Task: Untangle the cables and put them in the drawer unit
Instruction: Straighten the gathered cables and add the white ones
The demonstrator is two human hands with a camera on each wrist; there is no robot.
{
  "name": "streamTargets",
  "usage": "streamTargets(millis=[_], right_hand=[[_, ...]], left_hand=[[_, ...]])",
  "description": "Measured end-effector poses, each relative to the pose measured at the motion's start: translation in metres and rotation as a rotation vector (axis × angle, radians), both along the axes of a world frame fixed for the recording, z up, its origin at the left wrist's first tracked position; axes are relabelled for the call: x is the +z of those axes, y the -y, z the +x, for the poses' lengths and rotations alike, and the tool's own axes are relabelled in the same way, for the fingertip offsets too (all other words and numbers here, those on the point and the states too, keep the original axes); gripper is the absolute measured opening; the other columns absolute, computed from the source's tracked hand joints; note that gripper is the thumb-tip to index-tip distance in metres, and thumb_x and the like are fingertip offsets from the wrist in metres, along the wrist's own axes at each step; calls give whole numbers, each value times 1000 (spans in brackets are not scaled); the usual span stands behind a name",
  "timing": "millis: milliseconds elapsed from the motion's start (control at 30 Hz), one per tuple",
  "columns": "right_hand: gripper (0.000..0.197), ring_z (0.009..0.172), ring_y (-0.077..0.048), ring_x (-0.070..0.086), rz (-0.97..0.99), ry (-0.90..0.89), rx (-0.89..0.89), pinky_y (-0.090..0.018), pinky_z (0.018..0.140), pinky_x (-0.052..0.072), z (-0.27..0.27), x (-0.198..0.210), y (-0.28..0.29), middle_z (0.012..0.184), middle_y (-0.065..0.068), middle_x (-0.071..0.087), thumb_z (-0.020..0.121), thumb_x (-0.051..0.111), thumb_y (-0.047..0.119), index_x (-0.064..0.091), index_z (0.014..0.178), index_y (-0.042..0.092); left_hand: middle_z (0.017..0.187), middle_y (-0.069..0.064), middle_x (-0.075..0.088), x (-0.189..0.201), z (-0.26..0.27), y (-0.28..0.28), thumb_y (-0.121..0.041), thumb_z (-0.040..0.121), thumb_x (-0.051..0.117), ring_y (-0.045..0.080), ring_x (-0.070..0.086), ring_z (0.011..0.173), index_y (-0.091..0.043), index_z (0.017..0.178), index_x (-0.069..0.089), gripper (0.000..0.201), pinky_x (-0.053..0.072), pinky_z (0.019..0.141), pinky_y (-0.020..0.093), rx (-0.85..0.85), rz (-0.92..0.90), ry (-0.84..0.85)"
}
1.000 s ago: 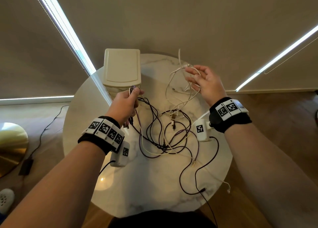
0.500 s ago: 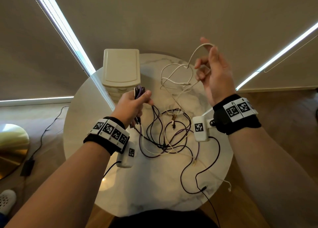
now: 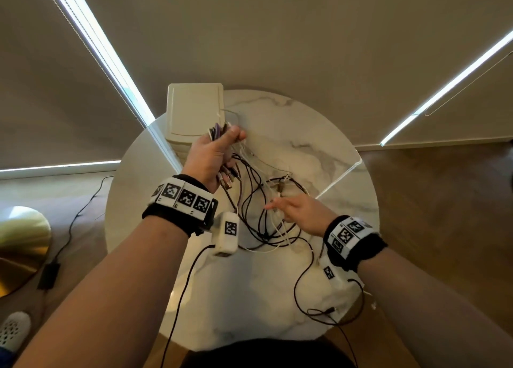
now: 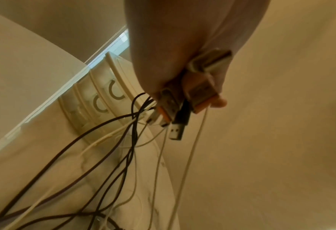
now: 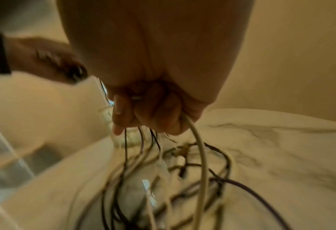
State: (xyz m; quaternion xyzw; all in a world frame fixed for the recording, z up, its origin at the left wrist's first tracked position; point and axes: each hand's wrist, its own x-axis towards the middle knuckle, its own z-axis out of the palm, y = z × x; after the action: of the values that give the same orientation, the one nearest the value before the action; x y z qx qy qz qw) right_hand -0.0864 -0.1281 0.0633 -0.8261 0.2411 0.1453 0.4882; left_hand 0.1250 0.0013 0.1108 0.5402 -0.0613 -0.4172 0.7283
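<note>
Marble table (image 3: 319, 134): cables (image 3: 255, 201) gripped in both hands' curled fingers (image 5: 121, 112) (plugs leftward)

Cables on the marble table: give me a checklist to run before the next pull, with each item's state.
1. Left hand grips the bundle of plug ends: ok.
2. Right hand has a cable: ok, its fingers are curled round a white cable; blur hides whether they hold others.
3. White cable free of the tangle: not ok, dark and white cables cross there.
4. Drawer unit ready to receive: not ok, no drawer is seen pulled out.
5. All cables lie on the table: not ok, a dark cable loop hangs past the near edge.
</note>
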Motion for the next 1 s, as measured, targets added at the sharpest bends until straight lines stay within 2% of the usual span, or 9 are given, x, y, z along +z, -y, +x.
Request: streamTargets(millis=[67,133,300,400,500,667,833,933,1000], right_hand=[[47,98,-14,66,-140,-189,176,-33,93,49,-11,-13,6,107,4,68,107,32,54,71,125,34],[46,100,-16,63,-192,-246,212,-30,89,44,-14,-16,12,102,9,64,105,38,55,72,124,30],[77,82,-13,66,-137,110,-160,-44,80,57,20,17,15,95,4,71,88,24,84,67,124,31],[60,69,8,60,-75,230,-188,-26,72,48,52,44,13,82,16,70,97,27,70,71,106,30],[34,58,5,54,-26,287,-231,-27,68,41,73,49,17,61,17,64,104,54,41,67,78,23],[32,56,-8,42,90,267,-464,-30,60,35,81,38,24,67,4,50,95,64,37,67,89,5],[29,64,-12,44,340,325,-795,-29,60,38,78,50,39,93,-10,59,102,53,32,69,94,9],[31,56,-10,45,356,387,-805,-25,55,36,83,63,49,86,-9,67,107,44,36,56,90,13],[29,53,-6,49,226,396,-726,-18,51,37,86,70,51,78,-4,60,110,39,33,51,89,16]], left_hand=[[91,0,69,2,7,-3,-28,104,60,5,39,53,-4,120,66,30,39,48,19,5,2,-1],[84,-3,65,1,10,-5,-30,106,56,6,39,53,-3,120,66,32,39,49,19,-67,41,80],[71,-3,57,-2,-5,-5,-29,104,60,10,42,54,-3,118,70,31,39,49,22,-335,183,323],[75,1,64,-4,-21,-2,-34,98,68,13,43,54,-8,107,71,28,37,50,27,-498,256,438],[80,4,70,-11,-34,-2,-30,99,68,14,39,53,-16,102,68,14,32,51,30,-511,256,422],[82,5,75,-26,-45,-14,-29,100,67,13,35,49,-16,101,63,13,31,46,25,-446,253,284],[92,4,80,-42,-52,-33,-29,98,70,9,41,48,-10,102,71,19,34,48,23,-725,379,326],[89,-2,81,-52,-59,-41,-26,95,75,-6,54,56,-10,96,79,17,38,52,12,-941,546,436],[89,-3,81,-54,-63,-45,-28,94,75,-6,56,58,-11,96,80,18,38,53,11,-951,561,429]])
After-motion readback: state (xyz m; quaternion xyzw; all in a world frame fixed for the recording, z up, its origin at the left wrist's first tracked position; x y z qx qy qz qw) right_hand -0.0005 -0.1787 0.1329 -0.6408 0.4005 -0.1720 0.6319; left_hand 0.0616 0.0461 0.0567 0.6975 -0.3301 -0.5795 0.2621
